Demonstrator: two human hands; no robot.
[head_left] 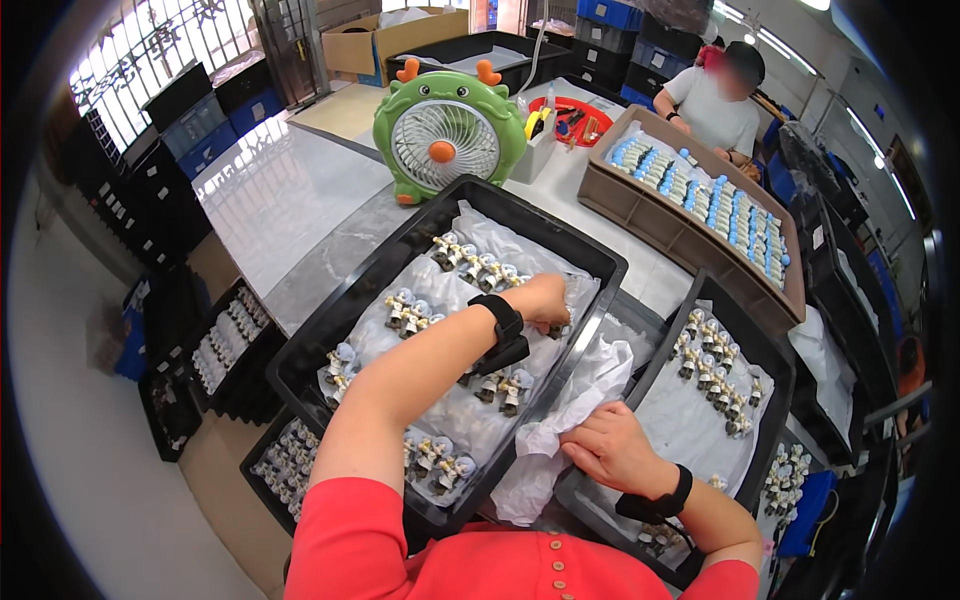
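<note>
My left hand [541, 301] reaches into the right side of a large black tray [612, 262], its fingers closed round a small figurine [561, 328] that they mostly hide. More small figurines [487, 270], pale blue-grey on top, white and gold with dark lower parts, stand in rows on white lining paper [375, 345] in this tray. My right hand [612, 446] grips a crumpled sheet of white tissue paper [577, 395] between the two trays. Beside it, a second black tray [776, 385] holds similar figurines [705, 350] in its upper part. Black bands circle both wrists.
A green fan [447, 140] stands behind the large tray. Back right, a brown crate [637, 208] holds rows of blue-topped pieces; a person [722, 110] works behind it. A red basket [580, 122] holds tools. Further trays of figurines [290, 465] sit lower left.
</note>
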